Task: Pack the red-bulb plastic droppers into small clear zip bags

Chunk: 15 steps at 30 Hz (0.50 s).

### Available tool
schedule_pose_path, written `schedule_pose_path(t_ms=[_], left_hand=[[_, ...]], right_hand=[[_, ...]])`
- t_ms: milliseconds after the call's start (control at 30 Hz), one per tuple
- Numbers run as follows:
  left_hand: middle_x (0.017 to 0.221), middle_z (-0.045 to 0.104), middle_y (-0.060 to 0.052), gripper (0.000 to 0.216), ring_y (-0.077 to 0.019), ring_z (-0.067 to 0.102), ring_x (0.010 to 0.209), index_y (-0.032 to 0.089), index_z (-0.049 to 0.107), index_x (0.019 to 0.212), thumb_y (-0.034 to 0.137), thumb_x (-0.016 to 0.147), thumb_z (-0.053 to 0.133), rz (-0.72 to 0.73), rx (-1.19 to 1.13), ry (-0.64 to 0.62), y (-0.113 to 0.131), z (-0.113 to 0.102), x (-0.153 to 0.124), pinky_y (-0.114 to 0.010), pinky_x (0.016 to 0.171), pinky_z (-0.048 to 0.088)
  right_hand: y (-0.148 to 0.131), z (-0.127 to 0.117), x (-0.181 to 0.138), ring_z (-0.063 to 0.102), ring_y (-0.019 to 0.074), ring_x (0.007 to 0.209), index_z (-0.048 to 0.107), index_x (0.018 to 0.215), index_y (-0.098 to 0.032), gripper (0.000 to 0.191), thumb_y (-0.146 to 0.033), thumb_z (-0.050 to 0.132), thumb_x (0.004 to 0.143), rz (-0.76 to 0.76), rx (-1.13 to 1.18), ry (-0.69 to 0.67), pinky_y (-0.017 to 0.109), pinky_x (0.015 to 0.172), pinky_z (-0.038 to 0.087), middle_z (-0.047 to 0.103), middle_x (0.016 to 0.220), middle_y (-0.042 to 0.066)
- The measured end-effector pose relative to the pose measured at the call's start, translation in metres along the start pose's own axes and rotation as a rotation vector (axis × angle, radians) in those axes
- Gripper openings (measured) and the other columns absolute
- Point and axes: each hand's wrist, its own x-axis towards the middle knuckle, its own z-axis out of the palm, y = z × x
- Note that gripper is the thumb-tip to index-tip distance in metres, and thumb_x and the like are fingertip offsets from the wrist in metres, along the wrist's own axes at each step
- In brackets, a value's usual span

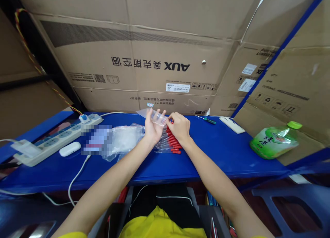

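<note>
Left hand [152,130] and right hand [180,127] together grip one clear plastic bag [160,118], apparently unfilled; slender red-ended sticks [173,140] lie outside on the blue table [221,155].

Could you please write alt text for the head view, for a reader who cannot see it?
A person's left hand and right hand hold a clear bag over a blue table, close to many red-ended items. Other bags and a power strip are at left; a screwdriver and green pouch are at right.
</note>
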Motion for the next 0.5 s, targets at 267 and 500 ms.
schedule_pose_path(t_ms=[267,500], left_hand=[[0.099,0.069,-0.005,0.014,-0.0249,0.07,0.111,0.022,0.064,0.093,0.034,0.092,0.07,0.039,-0.072,0.071,0.018,-0.005,0.015,-0.048,0.105,0.059],[0.096,0.065,-0.005,0.016,-0.0239,0.07,0.107,0.022,0.059,0.09,0.035,0.096,0.064,0.099,-0.104,0.176,0.027,-0.016,0.029,-0.055,0.11,0.055]], right_hand=[[0.04,-0.008,0.012,0.064,0.0163,0.073,0.071,0.113,-0.023,0.022,-0.039,0.067,0.099,-0.032,0.266,-0.203,0.026,0.07,0.042,0.071,0.083,0.0],[0.069,-0.011,0.012,0.064,0.0164,0.066,0.079,0.103,-0.025,0.03,-0.051,0.065,0.099,0.015,0.285,-0.501,0.026,0.065,0.039,0.073,0.074,0.0]])
